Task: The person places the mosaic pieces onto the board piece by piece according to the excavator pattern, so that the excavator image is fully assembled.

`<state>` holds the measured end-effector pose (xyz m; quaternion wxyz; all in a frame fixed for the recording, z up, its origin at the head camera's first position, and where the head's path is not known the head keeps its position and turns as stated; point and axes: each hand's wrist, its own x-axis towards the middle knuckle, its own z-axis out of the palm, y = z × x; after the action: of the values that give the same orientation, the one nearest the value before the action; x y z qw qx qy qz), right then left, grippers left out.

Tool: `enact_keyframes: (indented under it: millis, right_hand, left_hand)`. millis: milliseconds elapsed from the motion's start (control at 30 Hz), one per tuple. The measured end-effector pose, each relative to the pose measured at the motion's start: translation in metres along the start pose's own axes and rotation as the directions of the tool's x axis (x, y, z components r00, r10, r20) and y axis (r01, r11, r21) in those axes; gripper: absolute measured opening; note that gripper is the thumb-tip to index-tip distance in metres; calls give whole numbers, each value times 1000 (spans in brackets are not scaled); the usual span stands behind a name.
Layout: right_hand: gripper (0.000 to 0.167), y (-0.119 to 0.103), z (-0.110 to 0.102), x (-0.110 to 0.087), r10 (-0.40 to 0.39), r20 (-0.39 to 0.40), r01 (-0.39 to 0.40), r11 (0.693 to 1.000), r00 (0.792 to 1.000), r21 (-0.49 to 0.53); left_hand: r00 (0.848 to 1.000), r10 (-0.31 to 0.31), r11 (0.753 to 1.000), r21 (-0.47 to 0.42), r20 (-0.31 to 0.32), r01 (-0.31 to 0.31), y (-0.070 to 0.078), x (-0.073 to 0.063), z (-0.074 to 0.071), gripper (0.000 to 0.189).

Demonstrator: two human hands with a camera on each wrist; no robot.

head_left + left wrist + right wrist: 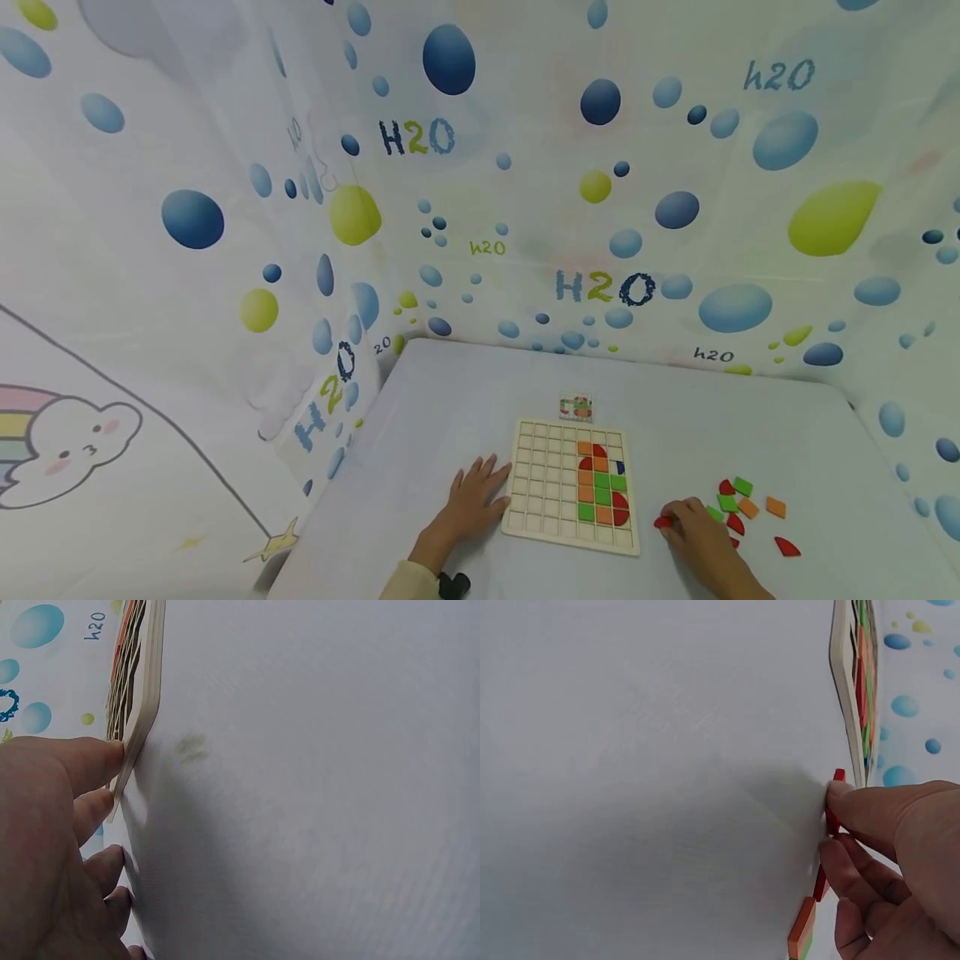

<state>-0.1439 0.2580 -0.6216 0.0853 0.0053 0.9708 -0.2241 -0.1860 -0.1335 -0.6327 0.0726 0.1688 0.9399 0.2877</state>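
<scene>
A pale wooden grid board (542, 481) lies on the table, with orange, green and red pieces and one blue piece set in its right-hand columns. My left hand (471, 502) is spread on the table at the board's left side. In the left wrist view, its thumb and a fingertip touch the board's edge (152, 667). Right of the board, my right hand (701, 540) pinches a small red piece (663, 522) between thumb and fingers. That red piece (839, 777) is partly covered by the thumb in the right wrist view.
Loose pieces lie around the right hand, among them a green square (742, 486), an orange square (776, 507) and a red quarter-circle (787, 547). Behind the board lies a small patterned card (575, 407). A printed curtain (525, 192) hangs behind the white table (450, 392).
</scene>
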Motion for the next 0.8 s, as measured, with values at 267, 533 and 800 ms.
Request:
enact_keyframes:
  millis: [267,533,800]
  right_hand:
    - [25,-9,-8,28,-32,-124,34,999,992,14]
    - [23,-44,-12,73,-126,-164,140,987,978,79]
    - [18,-84,0,98,-352,-219,356,934,910,-19]
  left_hand:
    - [999,-44,999,29,23,44,2,1,-2,59]
    - [999,-33,999,29,40,32,6,0,-6,59]
    - [998,-39,999,15,39,39,8,-2,-6,59]
